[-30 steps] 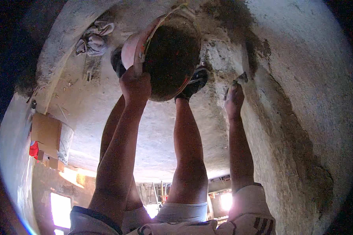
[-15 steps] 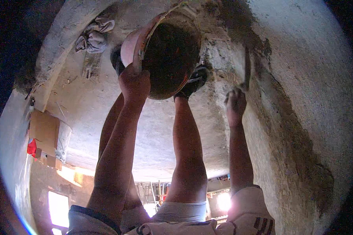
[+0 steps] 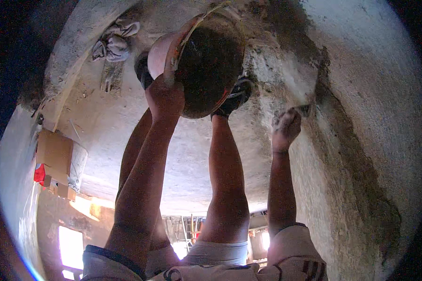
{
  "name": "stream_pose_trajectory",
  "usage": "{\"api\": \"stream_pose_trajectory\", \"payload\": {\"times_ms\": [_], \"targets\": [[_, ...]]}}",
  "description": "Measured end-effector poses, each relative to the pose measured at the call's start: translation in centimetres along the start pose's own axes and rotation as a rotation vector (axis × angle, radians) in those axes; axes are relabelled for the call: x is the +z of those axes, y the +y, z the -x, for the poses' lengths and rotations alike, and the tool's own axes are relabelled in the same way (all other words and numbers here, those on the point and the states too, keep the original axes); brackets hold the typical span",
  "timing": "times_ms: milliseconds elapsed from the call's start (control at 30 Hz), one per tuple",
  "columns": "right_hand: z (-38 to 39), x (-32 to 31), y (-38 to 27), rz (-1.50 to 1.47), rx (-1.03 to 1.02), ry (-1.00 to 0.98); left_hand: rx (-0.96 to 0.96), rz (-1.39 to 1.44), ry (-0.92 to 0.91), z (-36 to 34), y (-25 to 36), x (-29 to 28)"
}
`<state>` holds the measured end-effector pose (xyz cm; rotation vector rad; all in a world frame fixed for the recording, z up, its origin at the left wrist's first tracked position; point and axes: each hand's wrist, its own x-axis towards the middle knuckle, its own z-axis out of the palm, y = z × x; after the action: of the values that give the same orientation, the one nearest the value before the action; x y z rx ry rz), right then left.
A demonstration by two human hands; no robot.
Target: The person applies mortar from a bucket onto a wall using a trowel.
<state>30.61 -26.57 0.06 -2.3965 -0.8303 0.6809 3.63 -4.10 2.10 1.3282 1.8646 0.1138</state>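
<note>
Beside one rough wall stained by a single dark band, one wide bucket is held tilted, its dark inside exposed; to the left, one brown cardboard box and, farther up, one crumpled pale cloth are seen; two dark shoes are partly hidden by the bucket; well apart, the left hand is clamped on the bucket's rim and the right hand is closed around one blurred tool, which is held close to the wall
</note>
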Motion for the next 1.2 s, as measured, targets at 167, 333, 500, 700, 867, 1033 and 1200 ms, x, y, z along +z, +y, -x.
{"api": "stream_pose_trajectory", "payload": {"times_ms": [167,333,500,700,867,1033,1200], "targets": [[0.6,-1.3,-3.8,-0.364,0.318,-0.092,-0.011,-0.056,-0.039,-0.1,0.1,0.0],[-2.2,-1.0,-4.3,-0.403,0.398,-0.227,0.057,-0.021,-0.008,0.0,0.3,0.4],[-2.0,-2.5,-3.3,-0.593,0.466,-0.149,0.263,-0.334,-0.077,-0.5,-3.2,1.2],[1.0,-3.2,-4.2,-0.237,0.182,-0.120,-0.032,-0.029,-0.040,0.3,1.4,-0.2],[-2.5,-0.6,-4.1,0.077,0.009,-0.253,-0.021,0.020,-0.011,0.3,1.3,0.0],[-3.3,-1.5,-4.1,0.731,-0.533,-0.202,-0.121,-0.037,-0.094,0.6,1.6,0.1],[2.0,-0.4,-7.6,-0.564,0.418,-0.002,-0.048,-0.013,-0.003,0.3,0.5,0.5]]}}
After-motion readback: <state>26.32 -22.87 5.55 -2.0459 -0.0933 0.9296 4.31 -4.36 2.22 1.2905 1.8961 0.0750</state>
